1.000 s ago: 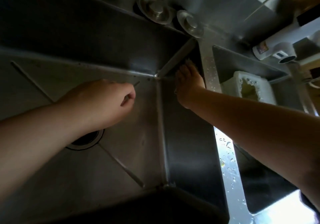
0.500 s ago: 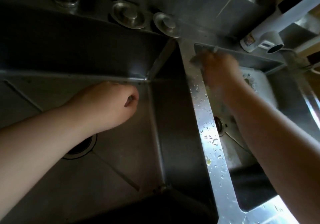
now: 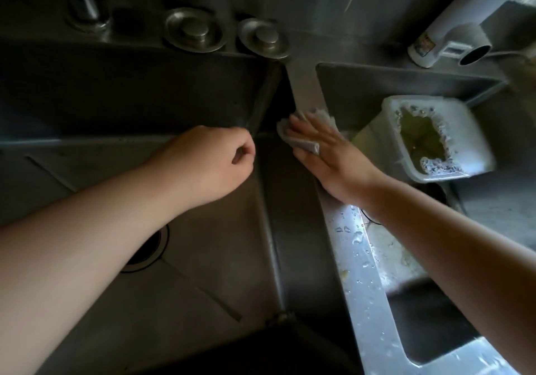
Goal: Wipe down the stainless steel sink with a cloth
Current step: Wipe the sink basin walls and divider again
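A double stainless steel sink (image 3: 304,84) fills the view, with a wet divider ridge running between its two basins. My right hand (image 3: 327,154) lies flat with straight fingers on a small grey folded cloth (image 3: 301,139), pressing it onto the divider near the back. My left hand (image 3: 211,163) rests in the left basin by its far right corner, fingers curled into a loose fist with nothing visible in it. My left forearm partly hides the left basin's drain (image 3: 148,250).
A white plastic tub (image 3: 475,131) with yellowish soapy water stands in the right basin. Two round metal plugs (image 3: 194,29) sit on the back ledge beside a faucet base (image 3: 84,6). A white appliance (image 3: 452,23) lies at the back right. Water drops cover the near divider.
My right hand left the left basin's side wall, passed over the right basin and now presses a cloth on the divider. My left hand stayed put.
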`<state>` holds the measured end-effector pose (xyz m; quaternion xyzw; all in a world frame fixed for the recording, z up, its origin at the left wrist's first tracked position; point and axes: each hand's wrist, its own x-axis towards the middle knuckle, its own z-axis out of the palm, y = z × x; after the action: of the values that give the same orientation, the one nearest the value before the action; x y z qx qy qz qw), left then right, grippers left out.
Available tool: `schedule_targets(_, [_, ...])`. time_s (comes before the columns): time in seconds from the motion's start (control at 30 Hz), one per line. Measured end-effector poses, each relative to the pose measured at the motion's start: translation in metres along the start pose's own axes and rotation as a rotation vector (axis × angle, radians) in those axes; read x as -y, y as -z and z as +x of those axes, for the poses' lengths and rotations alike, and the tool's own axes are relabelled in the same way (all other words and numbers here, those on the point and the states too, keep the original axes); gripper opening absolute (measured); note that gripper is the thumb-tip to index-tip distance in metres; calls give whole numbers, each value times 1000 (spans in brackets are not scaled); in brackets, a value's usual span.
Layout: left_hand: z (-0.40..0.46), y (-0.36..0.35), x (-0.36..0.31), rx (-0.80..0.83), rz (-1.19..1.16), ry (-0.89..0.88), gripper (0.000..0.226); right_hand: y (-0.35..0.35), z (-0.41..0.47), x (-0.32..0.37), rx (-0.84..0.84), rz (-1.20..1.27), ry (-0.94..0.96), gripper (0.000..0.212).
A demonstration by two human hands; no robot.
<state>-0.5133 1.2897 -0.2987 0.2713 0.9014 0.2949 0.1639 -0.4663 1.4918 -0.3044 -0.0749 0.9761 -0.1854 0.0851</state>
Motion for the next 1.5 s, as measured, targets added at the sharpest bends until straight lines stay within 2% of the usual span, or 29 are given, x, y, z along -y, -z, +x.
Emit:
schedule_targets(0.13, [-1,0,-5,22,-8,-8,11,-8,-46,19,70,-152,101,42])
schedule_targets(0.23, [-2,1,-5,41,2,-7,12,-17,-55,28,-1,-429,256,22])
schedule_targets(0.3, [-3,3,-3,39,12,-3,11,-17,-42,38,214,-601,173,23])
schedule_targets(0.37, [-6,6,2,30,10,13,11,-23,-19,41,437,-716,41,37])
schedule_targets(0.43, [-11,8,7,18,1,32,12,-30,13,37,530,-955,-9,44])
schedule_targets(0.5, [-17,8,15,0,-14,47,12,-32,43,36,536,-1102,-78,47])
schedule_targets(0.6, [-27,8,33,-10,-60,90,12,-33,81,34,494,-1196,-123,56])
schedule_targets(0.7, [-31,4,49,-6,-83,115,9,-48,84,34,599,-1318,-158,65])
schedule_targets(0.87, [-39,2,69,-12,-165,158,7,-88,37,35,919,-1235,-12,62])
schedule_targets(0.9, [-40,2,72,-13,-167,166,7,-86,37,33,928,-1232,-6,62])
schedule_targets(1.07, [-49,8,92,-49,-150,196,7,-98,84,12,732,-1173,-223,60])
schedule_targets(1.13, [-54,9,103,-55,-152,209,7,-111,82,2,660,-1002,-255,55])
schedule_targets(1.17, [-56,9,107,-46,-156,219,7,-116,73,1,659,-933,-236,52])
schedule_targets(1.23, [-59,8,113,-27,-162,235,8,-125,48,3,772,-904,-145,51])
schedule_targets(1.33, [-61,10,116,2,-181,238,11,-114,33,17,1043,-1133,79,50])
schedule_targets(1.37, [-61,11,115,14,-177,238,10,-106,38,19,1074,-1183,102,51])
schedule_targets(1.43, [-59,14,113,39,-170,229,8,-92,53,23,999,-1245,68,52])
schedule_targets(1.5, [-58,14,111,37,-182,224,7,-88,66,27,897,-1300,-47,56])
